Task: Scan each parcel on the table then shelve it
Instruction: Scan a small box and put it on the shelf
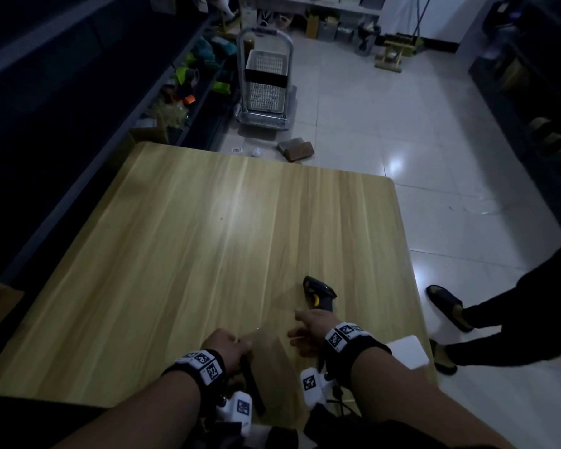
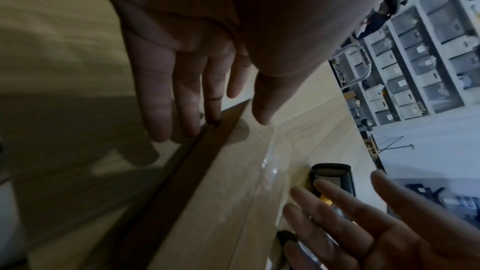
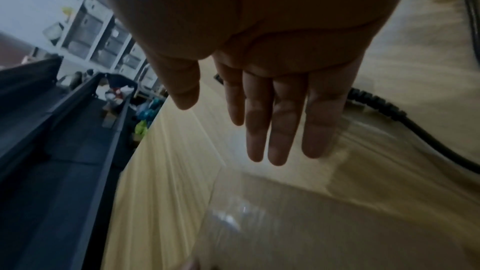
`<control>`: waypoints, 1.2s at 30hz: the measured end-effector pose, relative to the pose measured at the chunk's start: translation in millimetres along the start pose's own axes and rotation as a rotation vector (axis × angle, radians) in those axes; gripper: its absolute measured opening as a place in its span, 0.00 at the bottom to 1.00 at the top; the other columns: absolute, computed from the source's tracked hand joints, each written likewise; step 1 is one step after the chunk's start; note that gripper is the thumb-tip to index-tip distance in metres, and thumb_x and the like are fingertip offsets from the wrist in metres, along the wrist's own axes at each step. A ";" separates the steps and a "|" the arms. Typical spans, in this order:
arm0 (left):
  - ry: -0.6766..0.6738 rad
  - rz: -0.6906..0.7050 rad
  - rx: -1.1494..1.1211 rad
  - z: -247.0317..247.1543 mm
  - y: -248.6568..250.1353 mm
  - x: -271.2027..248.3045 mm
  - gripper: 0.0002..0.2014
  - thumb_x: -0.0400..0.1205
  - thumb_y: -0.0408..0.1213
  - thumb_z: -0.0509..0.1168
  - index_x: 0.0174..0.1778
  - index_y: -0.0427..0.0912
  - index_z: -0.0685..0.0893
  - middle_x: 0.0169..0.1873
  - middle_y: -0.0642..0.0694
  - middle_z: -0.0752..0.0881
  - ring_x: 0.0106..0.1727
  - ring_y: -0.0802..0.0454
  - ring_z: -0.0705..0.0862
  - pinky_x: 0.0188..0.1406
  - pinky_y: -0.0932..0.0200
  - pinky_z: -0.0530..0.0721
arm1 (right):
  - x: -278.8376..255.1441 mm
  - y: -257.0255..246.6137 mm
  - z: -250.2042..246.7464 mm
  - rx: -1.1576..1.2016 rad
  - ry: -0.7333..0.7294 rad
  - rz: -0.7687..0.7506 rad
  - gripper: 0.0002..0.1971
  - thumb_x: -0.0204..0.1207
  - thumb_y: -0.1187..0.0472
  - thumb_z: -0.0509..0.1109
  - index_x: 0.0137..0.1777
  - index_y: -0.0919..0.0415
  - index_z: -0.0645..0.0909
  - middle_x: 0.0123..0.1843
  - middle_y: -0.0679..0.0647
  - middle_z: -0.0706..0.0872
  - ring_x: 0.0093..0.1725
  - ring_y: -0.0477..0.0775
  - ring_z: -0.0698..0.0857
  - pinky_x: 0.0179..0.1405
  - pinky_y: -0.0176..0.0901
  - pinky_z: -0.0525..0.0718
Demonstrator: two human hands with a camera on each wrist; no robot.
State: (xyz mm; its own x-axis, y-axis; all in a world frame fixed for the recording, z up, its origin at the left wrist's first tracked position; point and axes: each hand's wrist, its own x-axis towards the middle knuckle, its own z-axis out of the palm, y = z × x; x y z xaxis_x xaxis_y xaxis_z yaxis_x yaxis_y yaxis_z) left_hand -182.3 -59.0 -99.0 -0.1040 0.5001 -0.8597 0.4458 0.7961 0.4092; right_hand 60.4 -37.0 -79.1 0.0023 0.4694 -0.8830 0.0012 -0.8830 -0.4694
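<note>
A flat brown cardboard parcel, sealed with clear tape, lies at the near edge of the wooden table. My left hand has straight fingers whose tips touch the parcel's left edge. My right hand hovers with straight, spread fingers over the right side of the parcel and holds nothing. A black and yellow barcode scanner lies on the table just beyond the right hand. It shows as the scanner in the left wrist view, and its coiled cable shows in the right wrist view.
Another person's dark-clad legs in sandals stand right of the table. A white box sits at the table's near right corner. Beyond the table are a trolley with a basket, a brown parcel on the floor, and dark shelving on the left.
</note>
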 end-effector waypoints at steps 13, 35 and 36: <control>0.058 0.235 0.096 22.3 31.3 -8.0 0.53 0.52 0.56 0.85 0.75 0.48 0.76 0.63 0.51 0.89 0.60 0.47 0.89 0.64 0.49 0.87 | -21.5 -23.9 16.3 -0.038 -0.063 -0.107 0.16 0.92 0.44 0.62 0.65 0.54 0.84 0.62 0.58 0.95 0.54 0.53 0.91 0.60 0.52 0.81; 0.042 0.196 -0.255 -17.6 15.3 -11.6 0.46 0.64 0.39 0.80 0.81 0.52 0.73 0.71 0.42 0.84 0.64 0.39 0.85 0.60 0.39 0.88 | 9.3 2.1 -49.1 -0.352 0.474 -0.098 0.29 0.81 0.46 0.76 0.77 0.62 0.82 0.62 0.65 0.91 0.59 0.68 0.90 0.58 0.51 0.84; -0.009 0.163 -0.395 -18.4 15.7 -11.3 0.41 0.66 0.37 0.78 0.78 0.51 0.76 0.67 0.40 0.86 0.61 0.37 0.87 0.56 0.38 0.90 | 11.5 3.1 -48.8 -0.362 0.460 -0.092 0.29 0.80 0.45 0.77 0.75 0.63 0.83 0.59 0.64 0.92 0.57 0.68 0.91 0.60 0.53 0.86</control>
State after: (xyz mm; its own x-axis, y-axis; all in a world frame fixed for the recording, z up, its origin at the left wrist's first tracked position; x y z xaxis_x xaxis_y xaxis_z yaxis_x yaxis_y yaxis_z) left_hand -190.5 -45.8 -77.2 -0.0518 0.6283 -0.7763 0.0803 0.7774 0.6238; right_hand 109.2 -34.3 -90.6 0.4193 0.5671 -0.7089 0.3631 -0.8205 -0.4416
